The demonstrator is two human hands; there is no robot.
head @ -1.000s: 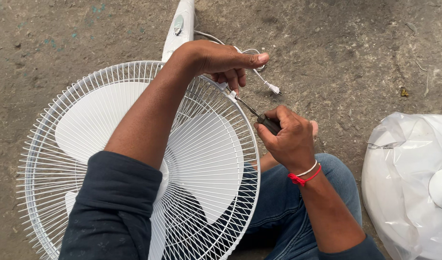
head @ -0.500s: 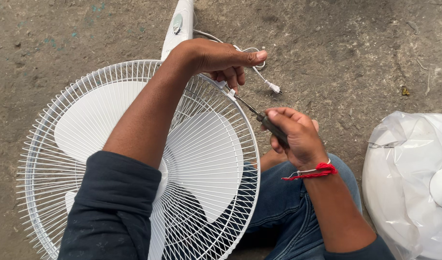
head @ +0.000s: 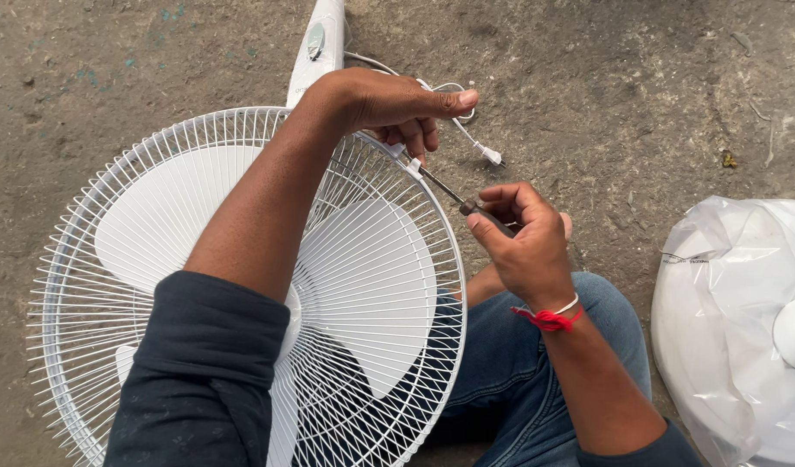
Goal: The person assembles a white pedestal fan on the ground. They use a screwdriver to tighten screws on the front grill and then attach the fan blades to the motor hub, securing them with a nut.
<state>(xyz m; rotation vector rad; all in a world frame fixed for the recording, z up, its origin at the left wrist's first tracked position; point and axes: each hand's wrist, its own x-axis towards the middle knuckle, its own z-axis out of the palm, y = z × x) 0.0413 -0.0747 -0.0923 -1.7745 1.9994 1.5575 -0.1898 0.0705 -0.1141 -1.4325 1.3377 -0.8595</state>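
Rough grey concrete floor (head: 640, 95) is filling the whole background here, a bit dusty with small bits of debris lying around. A white fan (head: 242, 285) is lying face-up on it, its wire grille taking up most of the left side, with its white stand (head: 318, 47) pointing away at the top and a thin white cord with a plug (head: 488, 156) trailing just beside it.

The left hand (head: 397, 108) is reaching across the grille with the forearm stretched long over the blades, wrist bent, fingers curling down and pinching at the grille rim on the far right edge, thumb sticking out flat toward the cord. So it's mostly closed, gripping the rim spot.

The right hand (head: 523, 242) is hovering just right of the fan over a jeans-covered knee, wrapped tight round the dark handle of a screwdriver (head: 454, 197). The shaft is angling up-left, and the tip is sitting right at the rim under the left fingers. A red thread band (head: 549, 318) is sitting on that wrist.

Compared with half a second ago, the right wrist is looking rolled: knuckles are turning more toward the camera, and the band is sitting lower round the wrist. The left hand is staying put.

A white fan base wrapped in clear plastic (head: 735, 329) is sitting at the right edge.
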